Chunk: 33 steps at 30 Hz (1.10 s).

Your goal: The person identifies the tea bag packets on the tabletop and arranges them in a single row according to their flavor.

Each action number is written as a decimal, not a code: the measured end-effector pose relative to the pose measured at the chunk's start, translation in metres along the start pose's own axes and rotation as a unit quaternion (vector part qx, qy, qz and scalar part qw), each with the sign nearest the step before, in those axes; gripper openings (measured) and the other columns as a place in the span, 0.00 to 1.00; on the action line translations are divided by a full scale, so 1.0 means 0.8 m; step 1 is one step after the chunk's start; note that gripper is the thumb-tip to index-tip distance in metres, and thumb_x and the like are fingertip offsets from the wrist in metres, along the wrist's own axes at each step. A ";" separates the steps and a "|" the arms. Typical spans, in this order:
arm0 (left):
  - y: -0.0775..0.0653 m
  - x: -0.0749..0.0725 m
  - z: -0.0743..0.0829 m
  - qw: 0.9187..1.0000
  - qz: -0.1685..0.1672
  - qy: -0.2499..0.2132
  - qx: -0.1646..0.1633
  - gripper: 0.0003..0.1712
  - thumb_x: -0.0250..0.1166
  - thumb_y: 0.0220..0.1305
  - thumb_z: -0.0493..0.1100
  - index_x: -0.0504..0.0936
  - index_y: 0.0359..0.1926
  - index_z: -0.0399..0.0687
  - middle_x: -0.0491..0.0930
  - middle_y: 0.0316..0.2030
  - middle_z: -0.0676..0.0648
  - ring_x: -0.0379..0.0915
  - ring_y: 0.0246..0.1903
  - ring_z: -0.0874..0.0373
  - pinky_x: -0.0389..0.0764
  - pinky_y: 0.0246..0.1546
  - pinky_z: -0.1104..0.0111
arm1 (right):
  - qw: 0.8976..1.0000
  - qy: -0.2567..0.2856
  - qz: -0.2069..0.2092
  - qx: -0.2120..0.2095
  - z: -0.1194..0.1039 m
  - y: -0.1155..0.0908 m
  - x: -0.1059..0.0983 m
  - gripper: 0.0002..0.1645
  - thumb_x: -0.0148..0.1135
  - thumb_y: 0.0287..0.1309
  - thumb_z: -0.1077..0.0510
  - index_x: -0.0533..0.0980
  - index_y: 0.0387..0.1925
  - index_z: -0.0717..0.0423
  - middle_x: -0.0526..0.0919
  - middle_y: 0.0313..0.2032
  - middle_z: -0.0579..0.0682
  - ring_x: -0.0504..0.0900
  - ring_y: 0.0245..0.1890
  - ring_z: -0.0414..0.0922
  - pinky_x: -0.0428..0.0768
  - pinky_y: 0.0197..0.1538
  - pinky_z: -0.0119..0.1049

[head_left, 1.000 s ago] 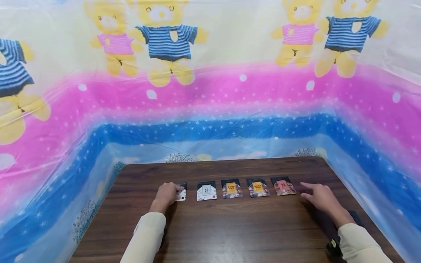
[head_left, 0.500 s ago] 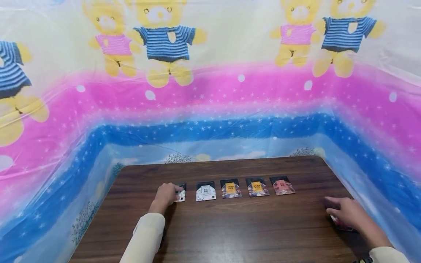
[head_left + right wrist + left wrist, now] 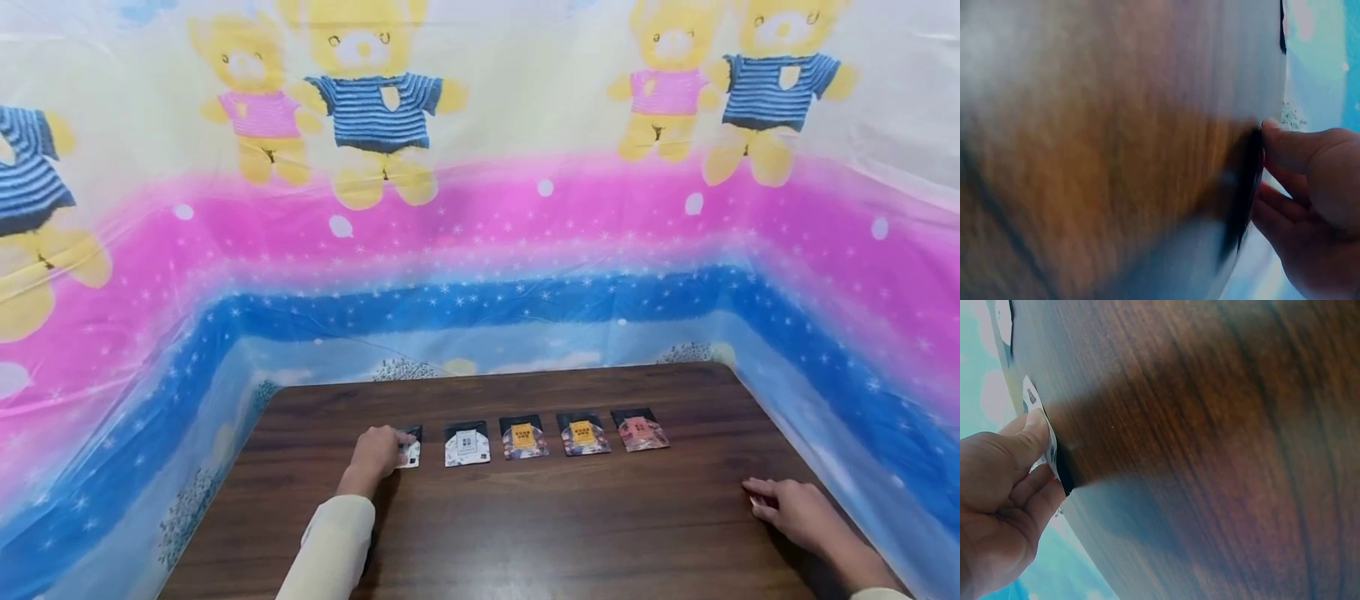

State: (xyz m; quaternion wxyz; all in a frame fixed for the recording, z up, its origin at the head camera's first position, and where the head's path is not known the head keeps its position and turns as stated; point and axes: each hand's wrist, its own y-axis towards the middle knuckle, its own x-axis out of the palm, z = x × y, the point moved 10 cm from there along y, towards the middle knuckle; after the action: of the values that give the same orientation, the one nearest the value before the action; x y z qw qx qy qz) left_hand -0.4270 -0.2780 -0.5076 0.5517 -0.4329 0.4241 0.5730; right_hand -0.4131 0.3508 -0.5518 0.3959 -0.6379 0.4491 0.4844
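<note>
A row of small flat sachets with black tops lies across the table's far half. My left hand (image 3: pixel 377 452) pinches the leftmost one, a white sachet (image 3: pixel 409 454); in the left wrist view my thumb presses its face and my fingers meet its edge. To its right are another white sachet (image 3: pixel 467 444), a yellow-labelled sachet (image 3: pixel 523 437), a second yellow-labelled sachet (image 3: pixel 582 433) and a pink sachet (image 3: pixel 640 429). Near the table's right edge, my right hand (image 3: pixel 806 517) grips a dark sachet with reddish parts (image 3: pixel 1259 169), mostly hidden by the hand.
The brown wooden table (image 3: pixel 555 525) has rounded far corners. Close behind and along its sides hangs a printed cloth (image 3: pixel 480 217) with teddy bears and pink and blue bands. Bare tabletop lies between the pink sachet and my right hand.
My right hand has moved from beside the pink sachet to the right and nearer me, taking hold of a sachet at the table's right side. The left hand has stayed on the leftmost white sachet.
</note>
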 end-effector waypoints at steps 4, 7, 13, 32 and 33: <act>-0.001 0.005 -0.003 1.000 0.000 -0.001 0.004 0.18 0.72 0.63 0.39 0.89 0.54 0.50 0.85 0.55 0.37 0.83 0.47 0.40 0.86 0.44 0.55 | 0.999 0.022 -0.024 -0.001 0.006 -0.004 0.005 0.31 0.70 0.60 0.50 0.79 0.63 0.57 0.81 0.60 0.67 0.80 0.57 0.68 0.79 0.53 0.63; -0.002 0.008 -0.007 1.000 0.000 -0.004 0.001 0.18 0.72 0.63 0.39 0.89 0.54 0.50 0.85 0.55 0.38 0.83 0.47 0.40 0.85 0.42 0.57 | 0.999 0.031 -0.021 -0.004 0.006 -0.006 0.005 0.32 0.71 0.58 0.51 0.79 0.64 0.56 0.81 0.61 0.66 0.80 0.58 0.68 0.79 0.53 0.63; -0.001 0.010 -0.009 1.000 0.000 -0.001 0.005 0.19 0.73 0.62 0.39 0.88 0.55 0.52 0.85 0.55 0.37 0.83 0.45 0.40 0.85 0.43 0.55 | 1.000 0.006 0.007 -0.013 0.004 -0.006 0.002 0.32 0.71 0.57 0.48 0.80 0.62 0.56 0.84 0.57 0.64 0.83 0.54 0.66 0.81 0.50 0.61; 0.002 0.003 -0.006 1.000 0.002 -0.010 -0.001 0.18 0.72 0.63 0.39 0.88 0.55 0.51 0.85 0.56 0.38 0.83 0.50 0.41 0.86 0.47 0.54 | 0.999 -0.017 -0.009 -0.031 -0.008 0.001 0.001 0.34 0.68 0.62 0.51 0.75 0.66 0.62 0.79 0.60 0.70 0.80 0.56 0.70 0.79 0.54 0.64; 0.001 0.003 -0.006 1.000 0.001 -0.013 -0.003 0.18 0.72 0.63 0.39 0.88 0.55 0.51 0.85 0.56 0.38 0.83 0.50 0.41 0.86 0.48 0.53 | 0.999 -0.019 -0.008 -0.030 -0.008 0.003 0.001 0.34 0.68 0.62 0.51 0.75 0.66 0.62 0.79 0.60 0.70 0.80 0.56 0.70 0.79 0.53 0.64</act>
State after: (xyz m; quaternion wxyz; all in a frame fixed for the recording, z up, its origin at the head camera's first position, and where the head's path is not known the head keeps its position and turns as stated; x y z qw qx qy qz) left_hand -0.4279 -0.2819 -0.5108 0.5550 -0.4270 0.4159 0.5803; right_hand -0.4134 0.3441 -0.5514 0.3888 -0.6439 0.4215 0.5066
